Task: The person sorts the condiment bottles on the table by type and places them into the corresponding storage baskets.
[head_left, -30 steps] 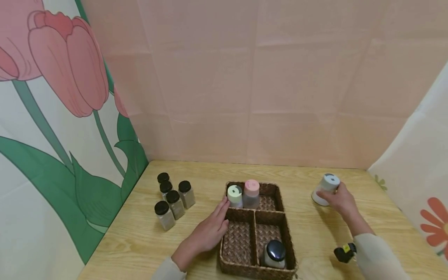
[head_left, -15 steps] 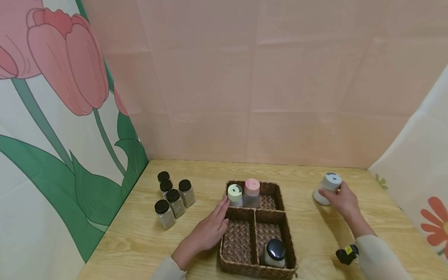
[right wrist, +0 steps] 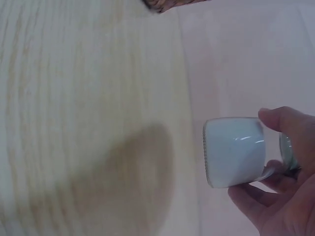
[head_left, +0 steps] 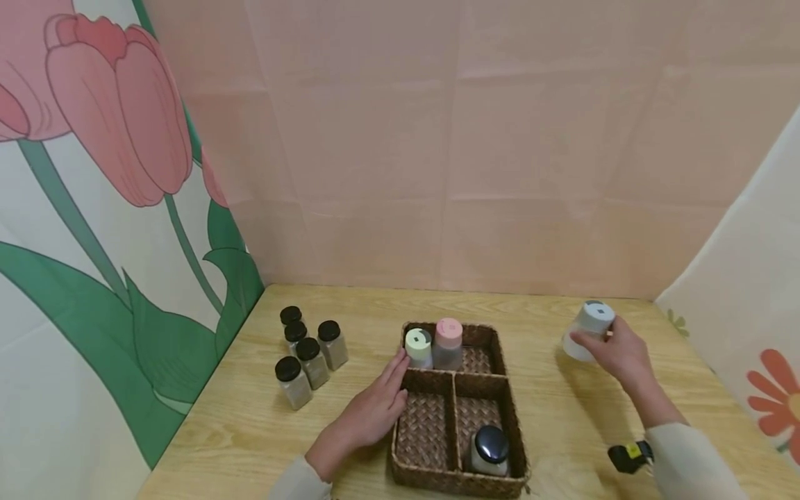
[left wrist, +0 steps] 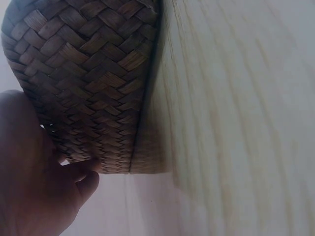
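**Pale-blue-capped jar (head_left: pixel 590 321) being held to the right of wicker basket (head_left: pixel 459 481)**

The jar is being gripped high by the right hand (head_left: pixel 619 351), its fingers (right wrist: pixel 253 201) being curled round the upper part, apparently so that the base is being left free. It is seemingly being held tilted, just above the surface (head_left: pixel 544 417). The basket's left wall is being touched by the left hand (head_left: pixel 375 411), fingers straight, presumably for steadying. The green-capped jar (head_left: pixel 419 348) and pink-capped jar (head_left: pixel 448 344) are being housed in the rear compartment, room being left rightward. The basket's raised rim is being noted as a possible catching edge.
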Tool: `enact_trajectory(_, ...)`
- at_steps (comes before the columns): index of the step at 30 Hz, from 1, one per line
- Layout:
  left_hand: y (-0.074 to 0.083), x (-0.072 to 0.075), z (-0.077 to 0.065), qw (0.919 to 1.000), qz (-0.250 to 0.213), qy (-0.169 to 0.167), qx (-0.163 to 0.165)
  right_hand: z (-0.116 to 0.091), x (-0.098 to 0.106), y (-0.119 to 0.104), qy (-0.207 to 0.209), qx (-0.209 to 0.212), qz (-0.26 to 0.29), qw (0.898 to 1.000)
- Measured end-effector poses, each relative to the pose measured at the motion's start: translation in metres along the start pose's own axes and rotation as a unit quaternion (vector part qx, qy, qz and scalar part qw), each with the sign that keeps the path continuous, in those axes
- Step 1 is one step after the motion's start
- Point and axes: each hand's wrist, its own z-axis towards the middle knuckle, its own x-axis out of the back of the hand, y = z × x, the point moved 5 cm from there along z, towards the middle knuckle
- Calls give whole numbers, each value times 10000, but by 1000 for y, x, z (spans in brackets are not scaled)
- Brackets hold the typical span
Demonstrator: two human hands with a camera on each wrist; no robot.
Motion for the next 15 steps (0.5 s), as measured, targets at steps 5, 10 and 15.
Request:
enact_trajectory(5,0,0,-1,10000,-3,-6,2,-6,8,-16,-25,174,-25,9998)
enact_trajectory(10,0,0,0,10000,-33,-18,25,-12,13,-30,-46,338,-32,9994)
enact_trajectory(15,-1,-1,0,10000,-93,0,5,-19,14,-42,-66,378,-24,9993)
